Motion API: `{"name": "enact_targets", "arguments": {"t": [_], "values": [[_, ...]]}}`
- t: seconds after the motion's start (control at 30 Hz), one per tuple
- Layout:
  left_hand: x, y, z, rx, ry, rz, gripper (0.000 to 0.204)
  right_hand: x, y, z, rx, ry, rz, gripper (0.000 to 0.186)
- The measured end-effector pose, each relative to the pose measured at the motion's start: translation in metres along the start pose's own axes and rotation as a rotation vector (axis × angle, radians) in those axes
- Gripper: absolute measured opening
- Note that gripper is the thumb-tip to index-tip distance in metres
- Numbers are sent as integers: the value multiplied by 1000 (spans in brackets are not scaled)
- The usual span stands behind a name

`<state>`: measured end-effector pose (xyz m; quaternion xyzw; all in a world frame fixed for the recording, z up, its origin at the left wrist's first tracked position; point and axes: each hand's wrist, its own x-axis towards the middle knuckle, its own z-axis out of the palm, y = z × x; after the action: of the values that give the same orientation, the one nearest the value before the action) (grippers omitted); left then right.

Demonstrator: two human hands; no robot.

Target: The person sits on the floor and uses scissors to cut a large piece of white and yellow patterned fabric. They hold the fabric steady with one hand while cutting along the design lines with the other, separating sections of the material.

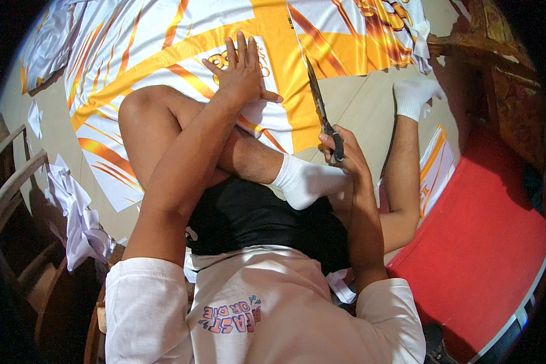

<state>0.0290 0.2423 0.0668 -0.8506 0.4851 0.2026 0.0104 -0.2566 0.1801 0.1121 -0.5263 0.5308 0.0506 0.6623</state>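
Observation:
A large printed fabric (297, 112) in white, yellow and orange lies spread over the floor in front of me. My left hand (241, 79) rests flat on it with fingers spread, over a white printed panel. In my right hand (346, 151) I grip a pair of scissors (321, 103) by the dark handle. Their long blades point away from me, the tips beside the fabric's cut edge. Whether the blades are fully together I cannot tell. To the right of the tips, another part of the fabric (352, 48) shows orange and yellow streaks.
My crossed legs, with white socks (309, 182), lie against the fabric. At the right stands a red flat panel (479, 242). White fabric scraps (79, 218) hang by a wooden chair (18, 176) at the left. A folded printed piece (435, 167) lies beyond my right leg.

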Motion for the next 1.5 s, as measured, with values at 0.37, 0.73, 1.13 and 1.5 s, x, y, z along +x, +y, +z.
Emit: {"name": "enact_targets", "arguments": {"t": [0.37, 0.73, 1.13, 1.5], "values": [[-1, -1, 2, -71, 26, 20, 152, 2, -1, 17, -5, 71, -87, 37], [1, -6, 12, -75, 72, 35, 154, 1, 2, 22, -116, 150, -63, 35], [-2, -1, 2, -53, -9, 15, 154, 5, -2, 14, 74, 7, -57, 39], [-4, -1, 3, -74, 7, 27, 153, 2, 1, 20, 13, 78, -91, 40]]}}
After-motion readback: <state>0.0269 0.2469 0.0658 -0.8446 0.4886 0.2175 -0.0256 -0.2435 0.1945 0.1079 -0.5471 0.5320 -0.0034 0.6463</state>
